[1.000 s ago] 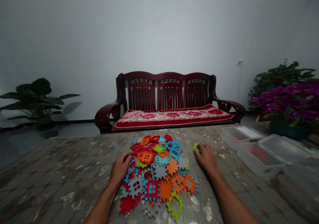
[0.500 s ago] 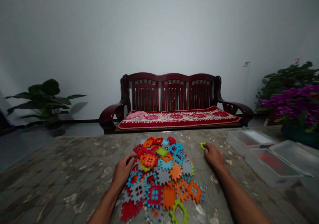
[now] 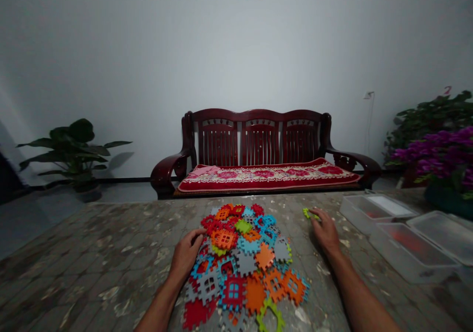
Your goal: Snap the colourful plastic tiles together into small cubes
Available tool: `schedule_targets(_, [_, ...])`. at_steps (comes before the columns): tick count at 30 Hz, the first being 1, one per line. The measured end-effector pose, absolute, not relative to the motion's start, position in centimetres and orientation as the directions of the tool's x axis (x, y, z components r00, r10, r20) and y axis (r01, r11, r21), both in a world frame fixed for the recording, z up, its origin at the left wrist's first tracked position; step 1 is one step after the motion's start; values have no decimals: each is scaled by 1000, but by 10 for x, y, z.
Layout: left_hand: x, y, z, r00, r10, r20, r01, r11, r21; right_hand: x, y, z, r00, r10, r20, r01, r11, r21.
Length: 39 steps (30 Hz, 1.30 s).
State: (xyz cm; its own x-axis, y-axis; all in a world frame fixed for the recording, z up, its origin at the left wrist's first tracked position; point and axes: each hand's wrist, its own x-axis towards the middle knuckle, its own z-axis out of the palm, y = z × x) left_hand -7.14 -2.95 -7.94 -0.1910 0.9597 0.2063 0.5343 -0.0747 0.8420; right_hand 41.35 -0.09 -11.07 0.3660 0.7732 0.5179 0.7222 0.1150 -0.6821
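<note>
A heap of flat, notched plastic tiles (image 3: 242, 260) in red, orange, blue, grey and green lies on the mottled stone table (image 3: 92, 263) in front of me. My left hand (image 3: 185, 255) rests palm down on the heap's left edge, fingers stretched over the tiles. My right hand (image 3: 325, 231) lies flat on the table to the right of the heap, fingertips touching a small lime-green tile (image 3: 307, 213) that sits apart from the rest.
Clear plastic boxes (image 3: 373, 209) and lids (image 3: 443, 231) stand at the table's right. Beyond the table are a dark wooden bench (image 3: 258, 149) with a red cushion, a potted plant (image 3: 76, 149) at left and purple flowers (image 3: 443, 152) at right.
My right hand has slid away from me and to the right across the table, pushing the lime-green tile with it. The left hand has stayed on the heap.
</note>
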Motion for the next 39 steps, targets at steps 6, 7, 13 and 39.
schedule_targets(6, [-71, -31, -78, -176, 963, 206, 540, -81, 838, 348, 5, -108, -8, 865, 501, 583, 412, -701])
schedule_targets(7, [-71, -31, -78, -174, 962, 210, 539, -85, 838, 339, 8, -107, -51, 881, 470, 574, 411, -708])
schedule_targets(13, [-73, -30, -82, -171, 962, 213, 549, -87, 831, 321, 24, -106, -172, 942, 287, 619, 330, -713])
schedule_targets(39, [-73, -29, -82, -171, 960, 220, 566, -87, 820, 373, 14, -100, 275, 822, 499, 765, 127, -631])
